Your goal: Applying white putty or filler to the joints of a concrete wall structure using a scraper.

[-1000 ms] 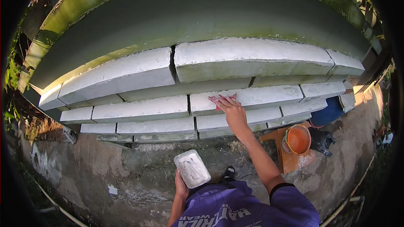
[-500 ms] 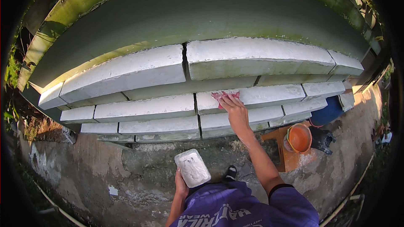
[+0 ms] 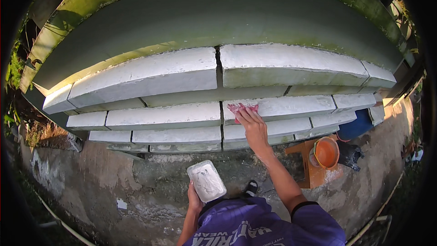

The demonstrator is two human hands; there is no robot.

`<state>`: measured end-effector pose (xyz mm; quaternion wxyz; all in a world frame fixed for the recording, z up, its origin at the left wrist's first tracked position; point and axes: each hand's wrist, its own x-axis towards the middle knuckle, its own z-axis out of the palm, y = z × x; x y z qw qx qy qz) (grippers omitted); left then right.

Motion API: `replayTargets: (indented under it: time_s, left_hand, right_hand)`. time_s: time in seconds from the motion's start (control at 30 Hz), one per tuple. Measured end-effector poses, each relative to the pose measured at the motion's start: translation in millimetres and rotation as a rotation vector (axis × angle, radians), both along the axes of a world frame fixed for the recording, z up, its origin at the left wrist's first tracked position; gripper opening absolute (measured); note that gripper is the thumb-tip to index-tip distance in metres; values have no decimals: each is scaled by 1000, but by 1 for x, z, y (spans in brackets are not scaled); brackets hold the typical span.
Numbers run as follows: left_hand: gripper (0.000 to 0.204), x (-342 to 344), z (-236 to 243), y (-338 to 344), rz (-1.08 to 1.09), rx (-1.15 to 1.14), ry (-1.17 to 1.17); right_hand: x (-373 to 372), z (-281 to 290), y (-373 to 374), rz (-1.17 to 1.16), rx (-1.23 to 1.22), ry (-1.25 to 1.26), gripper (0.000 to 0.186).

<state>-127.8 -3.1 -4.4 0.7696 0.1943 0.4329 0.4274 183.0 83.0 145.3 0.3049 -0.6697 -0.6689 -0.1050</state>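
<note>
Cloth: a crumpled pink-red cloth [image 3: 236, 106], streaked white, lies against the pale top of a middle-tier slab [image 3: 296, 105], just right of the dark gap at the slab's left end.
Right hand: the right hand [image 3: 255, 130] reaches far over the cloth, fingers close side by side with their tips on it; whether they pinch it or only press, I cannot tell.
Step in hand: by the look of it, rubbing the slab top with the cloth.
Tub: a pale tub [image 3: 218, 176] of white paste [image 3: 207, 181] sits near the body, left of the right forearm, apart from the slabs.
Left hand: the left hand [image 3: 194, 199] is clamped on the tub's near left side, some fingers hidden beneath.
Next move calls for: in my judgement, even pressure along the slab and a level, steady tub.
Right side: an orange bucket [image 3: 335, 150] stands by an orange stool [image 3: 314, 180], with a dark bundle [image 3: 349, 156] beside it and a blue container [image 3: 355, 125] farther off.
Far side: a grey-green wall [image 3: 205, 13] rises behind the slabs.
</note>
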Motion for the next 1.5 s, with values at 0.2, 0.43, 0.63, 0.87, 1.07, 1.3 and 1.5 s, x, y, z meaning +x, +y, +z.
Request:
replayTargets:
  time_s: [0.2,0.43,0.63,0.87,1.07,1.3,1.5]
  left_hand:
    - [57,0,15,1,12,-10,-2]
    - [59,-1,26,1,56,-21,-7]
    - [58,2,17,5,41,-18,-24]
    - [56,8,6,3,124,-53,-59]
    - [46,41,-5,14,28,-9,-76]
    - [48,77,11,26,-81,161,40]
    - [47,94,33,24,-106,97,-41]
  right_hand:
    - [-18,-45,-7,-65,-23,-181,42]
    - [-37,-7,-22,8,52,-53,39]
    - [-10,-37,31,-91,-34,-142,43]
    - [-49,-13,-67,21,-107,-20,43]
    - [-70,5,-105,4,-245,527,35]
    - [-55,-3,-99,-8,-336,558,33]
    - [-47,-17,-105,-80,-455,607,34]
